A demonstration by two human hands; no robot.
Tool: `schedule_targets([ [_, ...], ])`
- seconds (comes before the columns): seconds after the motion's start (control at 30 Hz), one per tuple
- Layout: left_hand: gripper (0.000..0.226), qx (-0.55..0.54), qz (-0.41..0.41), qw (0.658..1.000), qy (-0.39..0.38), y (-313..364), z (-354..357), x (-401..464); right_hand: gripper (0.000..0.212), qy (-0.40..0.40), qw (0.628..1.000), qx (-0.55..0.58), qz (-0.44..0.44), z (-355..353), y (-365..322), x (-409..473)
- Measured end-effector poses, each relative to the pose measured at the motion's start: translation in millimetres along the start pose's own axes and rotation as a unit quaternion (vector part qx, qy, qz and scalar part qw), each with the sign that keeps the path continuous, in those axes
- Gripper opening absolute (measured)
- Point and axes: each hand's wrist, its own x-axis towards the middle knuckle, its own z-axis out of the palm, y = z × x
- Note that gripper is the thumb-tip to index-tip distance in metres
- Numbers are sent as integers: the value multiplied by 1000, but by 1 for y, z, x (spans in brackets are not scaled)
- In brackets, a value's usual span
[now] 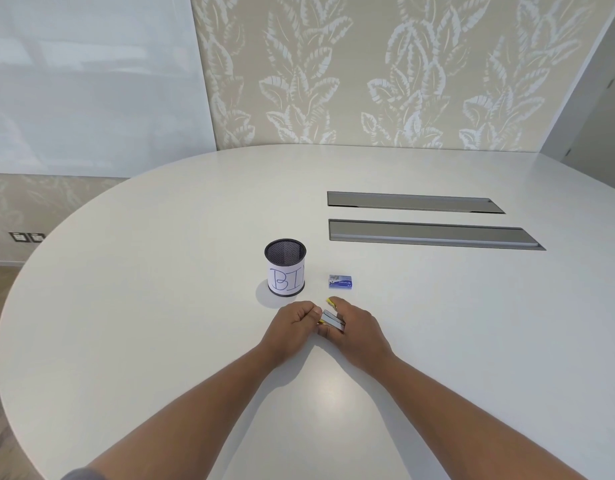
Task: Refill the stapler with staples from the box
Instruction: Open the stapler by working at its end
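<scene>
A small yellow stapler [330, 319] with a bare metal channel showing lies between my two hands, near the middle of the white table [437, 341]. My right hand [358, 329] wraps it from the right, a yellow end poking out above the fingers. My left hand [292, 322] pinches its left end with closed fingers. A blue staple box [340, 282] lies flat just beyond my right hand, apart from both hands. Whether staples sit in the channel is hidden.
A black mesh cup [285, 268] with a white paper label reading "BI" stands left of the box, just beyond my left hand. Two long grey cable hatches [430, 233] are set into the tabletop at the far right.
</scene>
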Motion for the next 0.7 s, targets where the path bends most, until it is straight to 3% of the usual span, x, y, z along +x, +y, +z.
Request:
schedule_targets([
  [0.1,35,-3,1,1000,5,1,0,-1,66,2,1000,3,3,-1,-1,-1],
  [0.2,35,4,1,1000,11,2,1,-2,34,-9,1000,-8,-24,0,0,-2],
  [0.27,36,11,0,1000,16,2,1,-1,27,-17,999,-7,-27,0,-1,-3],
  [0.4,35,6,-1,1000,21,2,1,-2,51,-2,1000,-4,-16,-3,-2,-3],
  [0.53,36,17,5,1000,25,4,1,-3,31,-13,999,-11,-30,0,-3,-3],
  [0.6,35,18,7,999,28,4,2,-3,33,-11,1000,-8,-24,0,-3,-3],
  [0.7,33,21,5,999,28,4,1,-3,62,5,1000,-4,-7,-1,-2,-3],
])
